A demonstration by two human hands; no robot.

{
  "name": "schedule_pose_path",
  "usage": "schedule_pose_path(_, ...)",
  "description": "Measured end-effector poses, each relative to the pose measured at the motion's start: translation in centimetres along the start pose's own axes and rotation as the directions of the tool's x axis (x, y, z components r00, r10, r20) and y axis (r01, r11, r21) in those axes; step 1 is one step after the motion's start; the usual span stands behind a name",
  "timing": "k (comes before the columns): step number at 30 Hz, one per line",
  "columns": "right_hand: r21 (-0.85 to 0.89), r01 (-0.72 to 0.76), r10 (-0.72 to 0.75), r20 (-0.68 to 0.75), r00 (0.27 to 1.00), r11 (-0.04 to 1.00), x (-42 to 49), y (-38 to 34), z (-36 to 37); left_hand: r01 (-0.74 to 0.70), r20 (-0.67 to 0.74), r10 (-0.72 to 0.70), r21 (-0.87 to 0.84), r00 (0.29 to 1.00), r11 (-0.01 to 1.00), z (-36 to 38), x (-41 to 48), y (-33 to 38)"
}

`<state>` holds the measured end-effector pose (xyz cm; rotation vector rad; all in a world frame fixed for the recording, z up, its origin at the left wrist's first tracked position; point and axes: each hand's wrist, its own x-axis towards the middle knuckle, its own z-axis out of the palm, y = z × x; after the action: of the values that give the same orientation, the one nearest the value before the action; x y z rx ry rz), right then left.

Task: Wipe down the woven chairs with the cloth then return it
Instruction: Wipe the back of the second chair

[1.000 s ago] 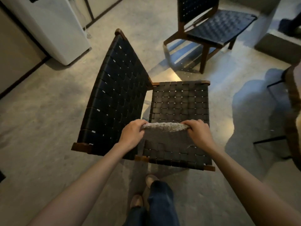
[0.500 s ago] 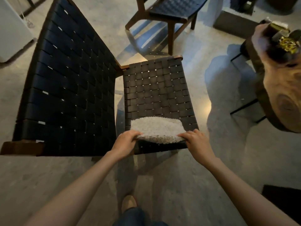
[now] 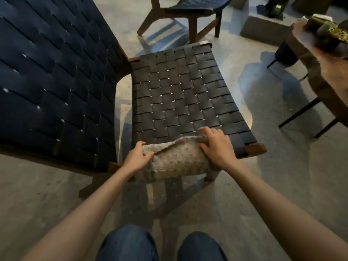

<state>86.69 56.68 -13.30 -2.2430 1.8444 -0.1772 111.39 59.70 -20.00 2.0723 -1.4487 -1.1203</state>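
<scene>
A dark woven chair fills the view, its seat (image 3: 180,95) ahead of me and its tall backrest (image 3: 52,72) on the left. A fuzzy grey cloth (image 3: 177,159) is draped over the seat's near edge and hangs down in front. My left hand (image 3: 136,157) grips the cloth's left end, thumb over it. My right hand (image 3: 216,144) holds the right end with fingers bent over the cloth on the seat. A second woven chair (image 3: 188,8) stands farther back.
A wooden slab table (image 3: 323,76) on thin black legs stands at the right, with a dark and gold object (image 3: 331,32) on top. A grey concrete block (image 3: 263,27) sits at the back right. My knees (image 3: 160,245) are at the bottom, over the concrete floor (image 3: 47,204).
The cloth has slid from the seat surface toward me, over the near edge, with both hands still on its ends. The camera has dropped lower and closer to the chair.
</scene>
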Motion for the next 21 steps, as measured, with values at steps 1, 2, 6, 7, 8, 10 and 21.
schedule_pose_path(1, -0.051, 0.033, -0.035, -0.047, 0.998, 0.998, 0.0, 0.2, 1.2, -0.027, -0.038, 0.031, 0.097, 0.999, 0.995, 0.7, 0.4, -0.5)
schedule_pose_path(2, -0.094, 0.078, -0.089, -0.117, 0.989, 0.993, -0.1, 0.3, 2.1, -0.071, -0.101, 0.093, 0.2, 0.991, 0.977, 1.2, 0.5, -0.9)
schedule_pose_path(6, -0.21, 0.404, -0.451, -0.276, 0.849, 0.89, -1.4, 1.2, 4.9, -0.275, -0.305, 0.513, 0.573, 0.802, 0.772, 2.8, -0.3, -0.7)
schedule_pose_path(7, -0.193, 0.448, -0.485, -0.246, 0.839, 0.873, -1.8, 1.6, 5.3, -0.341, -0.284, 0.577, 0.581, 0.766, 0.739, 3.1, -0.7, -0.2)
schedule_pose_path(8, -0.19, 0.456, -0.488, -0.19, 0.852, 0.869, -2.3, 1.9, 5.8, -0.409, -0.222, 0.606, 0.561, 0.764, 0.72, 3.3, -1.0, 0.3)
schedule_pose_path(10, -0.288, 0.464, -0.498, -0.054, 0.866, 0.838, -3.0, 2.8, 6.4, -0.492, -0.025, 0.594, 0.534, 0.804, 0.688, 3.9, -1.5, 0.8)
schedule_pose_path(21, -0.206, 0.421, -0.451, -0.129, 0.883, 0.883, -6.5, 4.5, 5.1, -0.474, 0.161, 0.465, 0.531, 0.871, 0.703, 6.0, -5.7, 2.7)
